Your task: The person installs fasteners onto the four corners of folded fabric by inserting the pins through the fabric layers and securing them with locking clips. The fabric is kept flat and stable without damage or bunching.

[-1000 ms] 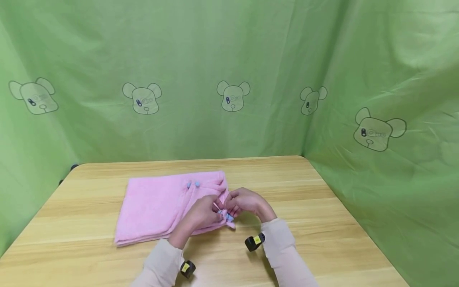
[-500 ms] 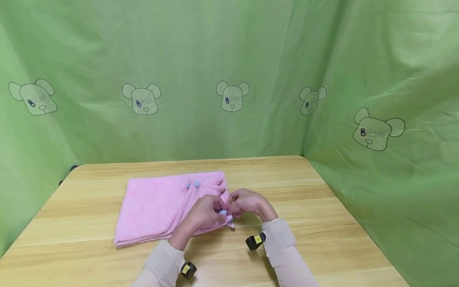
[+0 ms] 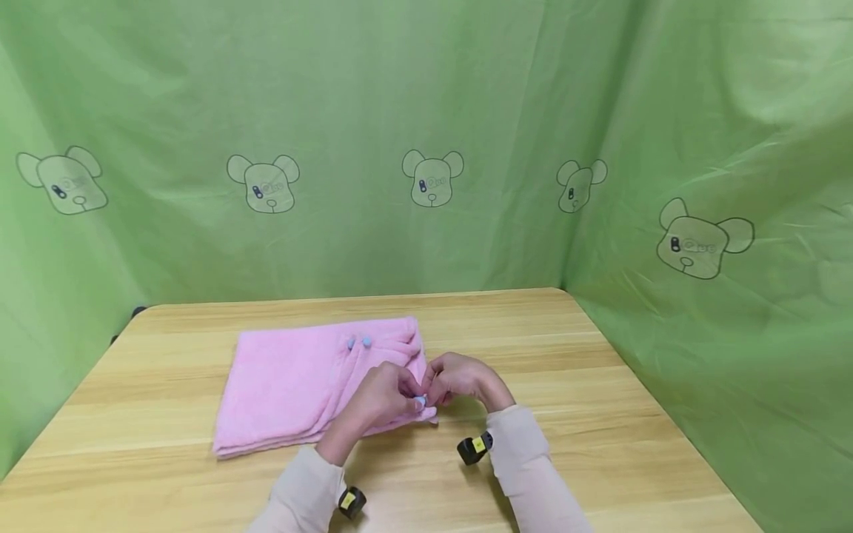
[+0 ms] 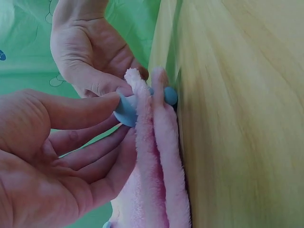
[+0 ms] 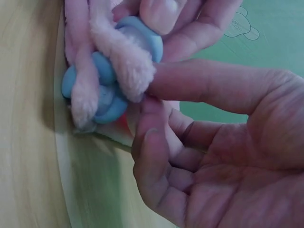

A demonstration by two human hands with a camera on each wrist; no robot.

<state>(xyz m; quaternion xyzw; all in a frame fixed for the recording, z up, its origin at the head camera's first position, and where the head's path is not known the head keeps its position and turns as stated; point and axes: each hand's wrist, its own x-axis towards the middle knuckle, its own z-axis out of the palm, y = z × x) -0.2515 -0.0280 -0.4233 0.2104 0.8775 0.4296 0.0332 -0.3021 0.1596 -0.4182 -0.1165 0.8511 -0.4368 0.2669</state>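
A pink plush cloth (image 3: 286, 385) lies folded on the table. At its near right corner my left hand (image 3: 380, 396) pinches a round light-blue button-like fastener (image 4: 125, 112) between thumb and fingers. My right hand (image 3: 460, 375) pinches the cloth's fuzzy edge (image 5: 135, 78) close beside that fastener. In the right wrist view, more blue rounded parts (image 5: 108, 115) sit between and below two plush layers; how they join is partly hidden. Two more light-blue fasteners (image 3: 366, 341) show on the upper part of the cloth, apart from both hands.
The wooden table (image 3: 566, 459) extends around the cloth on all sides. Green curtains (image 3: 353, 89) with printed bear heads hang behind and at the sides. Black wrist cameras (image 3: 472, 448) hang off both cuffs, just above the tabletop.
My left fingers have shifted slightly right and down with the blue fastener at the corner. The right hand has moved slightly right. The rest of the cloth stays put.
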